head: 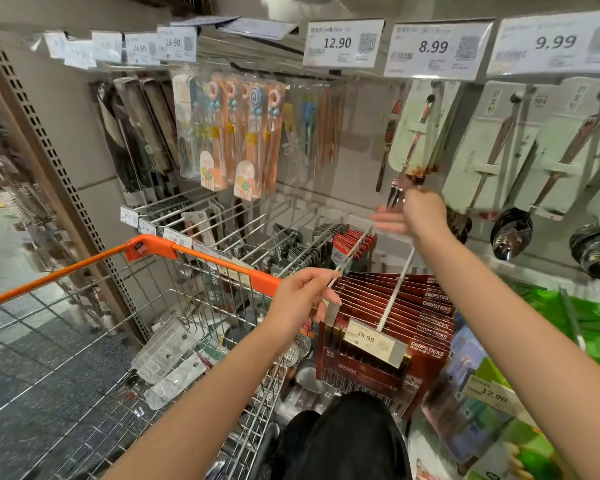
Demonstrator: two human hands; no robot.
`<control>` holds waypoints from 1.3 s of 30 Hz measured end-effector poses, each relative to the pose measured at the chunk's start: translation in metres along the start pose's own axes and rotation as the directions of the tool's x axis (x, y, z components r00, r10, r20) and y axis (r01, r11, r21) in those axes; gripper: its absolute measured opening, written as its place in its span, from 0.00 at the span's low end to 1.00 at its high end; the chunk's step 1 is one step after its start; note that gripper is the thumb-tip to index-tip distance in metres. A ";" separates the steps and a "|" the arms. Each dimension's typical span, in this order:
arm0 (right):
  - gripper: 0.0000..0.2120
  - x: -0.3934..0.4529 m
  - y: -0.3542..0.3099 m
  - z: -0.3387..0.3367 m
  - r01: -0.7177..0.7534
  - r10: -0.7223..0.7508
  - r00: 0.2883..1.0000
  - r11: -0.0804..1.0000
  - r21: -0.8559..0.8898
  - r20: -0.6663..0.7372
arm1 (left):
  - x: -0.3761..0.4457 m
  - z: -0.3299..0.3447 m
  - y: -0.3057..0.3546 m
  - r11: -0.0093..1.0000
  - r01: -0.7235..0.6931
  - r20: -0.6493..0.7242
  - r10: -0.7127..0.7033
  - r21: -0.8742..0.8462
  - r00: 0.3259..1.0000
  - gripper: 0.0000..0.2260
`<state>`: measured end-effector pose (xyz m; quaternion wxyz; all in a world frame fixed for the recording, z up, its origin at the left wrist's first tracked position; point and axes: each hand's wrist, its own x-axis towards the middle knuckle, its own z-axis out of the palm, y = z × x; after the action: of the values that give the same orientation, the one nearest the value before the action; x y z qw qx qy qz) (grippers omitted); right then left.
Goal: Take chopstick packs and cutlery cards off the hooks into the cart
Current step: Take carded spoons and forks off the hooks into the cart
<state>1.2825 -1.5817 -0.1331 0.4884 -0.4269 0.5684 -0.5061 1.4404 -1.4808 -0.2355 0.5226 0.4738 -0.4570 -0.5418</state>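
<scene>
A pale green cutlery card with a fork [417,133] hangs on a hook under the 8.99 label. My right hand [418,216] is raised just below it, fingers straight and pointing left, at the fork's tines. Red chopstick packs [406,306] hang in a thick row on a long hook with a 39.90 tag [371,341]. My left hand [300,294] pinches the front end of the neighbouring metal hook [349,258], beside those packs. The wire cart [187,252] with an orange handle stands below left, with several flat packs [168,353] in it.
Orange children's chopstick packs [245,133] and dark chopstick packs [136,133] hang at upper left. Spoon cards [506,150] hang at right. Several bare hooks [243,223] jut out in the middle row. Green packets [589,323] lie on the shelf at right.
</scene>
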 end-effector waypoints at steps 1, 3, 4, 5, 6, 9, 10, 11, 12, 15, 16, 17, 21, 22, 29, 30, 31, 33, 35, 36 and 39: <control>0.17 -0.002 0.010 0.000 -0.042 0.043 0.999 0.998 -0.036 0.028 | 0.000 -0.003 0.002 0.997 0.036 -0.010 -0.037 -0.063 0.999 0.10; 0.17 -0.006 0.030 0.002 -0.110 0.118 0.990 0.989 -0.102 0.080 | 0.005 -0.014 0.008 0.950 0.144 -0.047 -0.163 -0.276 0.986 0.09; 0.17 -0.008 0.039 0.003 -0.140 0.154 0.982 0.982 -0.129 0.107 | 0.008 -0.022 0.011 0.903 0.183 -0.070 -0.227 -0.389 0.971 0.08; 0.18 -0.010 0.045 0.005 -0.158 0.178 0.975 0.976 -0.152 0.134 | 0.010 -0.032 0.012 0.860 0.193 -0.098 -0.269 -0.472 0.958 0.09; 0.18 -0.012 0.049 0.008 -0.164 0.193 0.968 0.971 -0.176 0.158 | 0.013 -0.042 0.013 0.835 0.182 -0.130 -0.287 -0.519 0.949 0.09; 0.16 -0.019 0.051 0.028 -0.163 0.219 0.940 0.962 -0.220 0.260 | 0.013 -0.069 0.014 0.808 0.148 -0.197 -0.309 -0.570 0.930 0.08; 0.15 -0.022 0.050 0.038 -0.163 0.226 0.926 0.962 -0.220 0.302 | 0.011 -0.077 0.013 0.813 0.150 -0.211 -0.316 -0.563 0.925 0.08; 0.14 -0.025 0.049 0.049 -0.168 0.236 0.909 0.962 -0.215 0.343 | 0.008 -0.085 0.013 0.823 0.155 -0.224 -0.322 -0.546 0.920 0.08; 0.13 -0.027 0.048 0.061 -0.176 0.247 0.889 0.962 -0.209 0.387 | 0.004 -0.093 0.011 0.836 0.159 -0.241 -0.324 -0.525 0.915 0.09; 0.12 -0.038 0.049 0.101 -0.171 0.258 0.831 0.961 -0.215 0.493 | -0.010 -0.123 0.001 0.879 0.177 -0.294 -0.328 -0.443 0.898 0.10; 0.12 -0.042 0.051 0.116 -0.162 0.268 0.805 0.958 -0.238 0.529 | -0.016 -0.134 -0.003 0.891 0.194 -0.316 -0.339 -0.411 0.886 0.10; 0.13 -0.048 0.053 0.131 -0.163 0.283 0.773 0.954 -0.253 0.568 | -0.021 -0.145 -0.009 0.900 0.214 -0.344 -0.352 -0.381 0.871 0.11; 0.14 -0.062 0.069 0.193 -0.115 0.352 0.659 0.921 -0.373 0.664 | -0.047 -0.191 -0.034 0.903 0.282 -0.445 -0.409 -0.324 0.797 0.12; 0.14 -0.064 0.073 0.204 -0.096 0.374 0.631 0.907 -0.410 0.679 | -0.052 -0.197 -0.039 0.902 0.301 -0.458 -0.419 -0.310 0.784 0.12; 0.09 -0.077 0.125 0.281 0.270 0.436 0.531 0.727 -0.632 0.727 | -0.092 -0.253 -0.095 0.880 0.414 -0.567 -0.469 -0.233 0.677 0.05; 0.10 -0.076 0.133 0.289 0.343 0.436 0.512 0.686 -0.642 0.740 | -0.096 -0.260 -0.106 0.873 0.452 -0.576 -0.467 -0.182 0.671 0.06; 0.12 -0.075 0.141 0.296 0.400 0.455 0.486 0.642 -0.653 0.746 | -0.098 -0.266 -0.117 0.855 0.503 -0.593 -0.471 -0.126 0.653 0.07; 0.16 -0.073 0.155 0.307 0.509 0.512 0.434 0.539 -0.671 0.741 | -0.101 -0.278 -0.137 0.800 0.599 -0.623 -0.482 -0.027 0.616 0.08; 0.17 -0.070 0.172 0.313 0.606 0.564 0.396 0.432 -0.667 0.725 | -0.100 -0.287 -0.160 0.729 0.681 -0.639 -0.490 0.073 0.593 0.10; 0.18 -0.068 0.181 0.313 0.639 0.589 0.379 0.391 -0.663 0.713 | -0.099 -0.290 -0.170 0.691 0.711 -0.648 -0.484 0.128 0.588 0.10; 0.18 -0.060 0.201 0.308 0.716 0.688 0.304 0.291 -0.634 0.659 | -0.098 -0.295 -0.194 0.601 0.760 -0.662 -0.467 0.248 0.586 0.10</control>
<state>1.5980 -1.5467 -0.3282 0.3411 -0.8294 0.3178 0.3078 1.7071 -1.3762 -0.4632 0.2513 0.8557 -0.2155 -0.3976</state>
